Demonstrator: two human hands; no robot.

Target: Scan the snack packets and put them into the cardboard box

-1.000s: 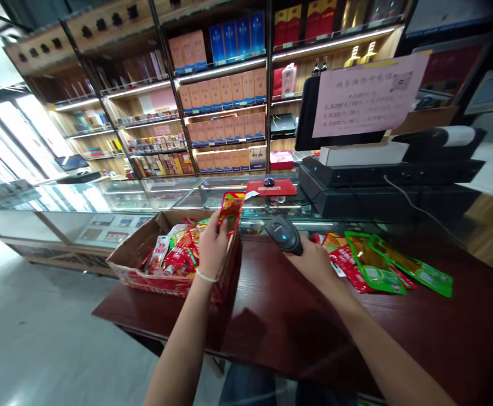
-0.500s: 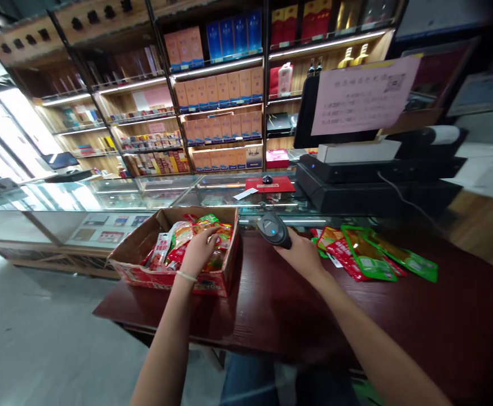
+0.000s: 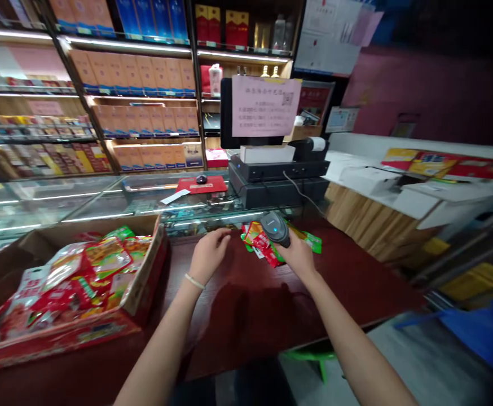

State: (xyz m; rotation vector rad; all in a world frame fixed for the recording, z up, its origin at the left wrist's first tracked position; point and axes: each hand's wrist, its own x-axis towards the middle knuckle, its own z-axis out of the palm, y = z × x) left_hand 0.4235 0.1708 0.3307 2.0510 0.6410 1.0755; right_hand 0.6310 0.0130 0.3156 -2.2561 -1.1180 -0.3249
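My right hand [image 3: 298, 256] grips a black barcode scanner [image 3: 276, 228] with a blue light, held just over a small pile of red and green snack packets [image 3: 263, 242] on the dark red counter [image 3: 246, 304]. My left hand [image 3: 210, 252] hovers above the counter left of that pile, fingers loosely curled with nothing in them. A cardboard box [image 3: 142, 293] full of red and green snack packets [image 3: 81, 270] sits at the left, apart from both hands.
Beyond the counter stand a glass display case [image 3: 60, 206], a black cash register [image 3: 278, 183] with a pink notice [image 3: 265, 106], and a red mouse pad [image 3: 202, 184]. Shelves of boxed goods [image 3: 136, 73] line the back wall. A white counter [image 3: 399, 186] runs at the right.
My left hand left the packet in the box and moved right toward the pile by the scanner. My view swung right, so the box now lies at far left.
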